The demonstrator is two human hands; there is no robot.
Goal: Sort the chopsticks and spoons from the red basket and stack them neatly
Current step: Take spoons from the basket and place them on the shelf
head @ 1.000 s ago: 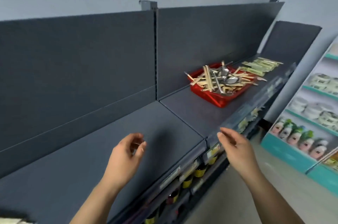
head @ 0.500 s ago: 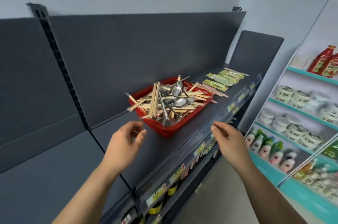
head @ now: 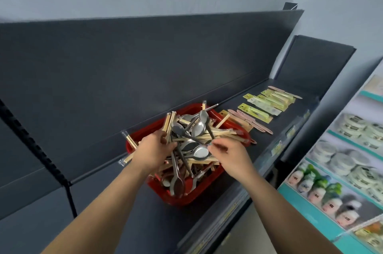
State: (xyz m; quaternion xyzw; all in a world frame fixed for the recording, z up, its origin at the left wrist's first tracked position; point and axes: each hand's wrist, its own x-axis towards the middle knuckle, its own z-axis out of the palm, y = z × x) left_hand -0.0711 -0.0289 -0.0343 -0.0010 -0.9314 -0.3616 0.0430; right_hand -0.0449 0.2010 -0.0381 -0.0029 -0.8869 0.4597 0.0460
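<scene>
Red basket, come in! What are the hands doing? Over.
Left hand gripping wooden chopsticks. Right hand fingering the pile, grip unclear. Red plastic basket full, metal spoons tangled in.

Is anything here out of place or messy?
Yes. The red basket holds spoons and chopsticks tangled in one heap. Several chopsticks stick out over its rim, and one pair pokes out past its left side. The packets further right along the shelf lie in a tidy row.
</scene>
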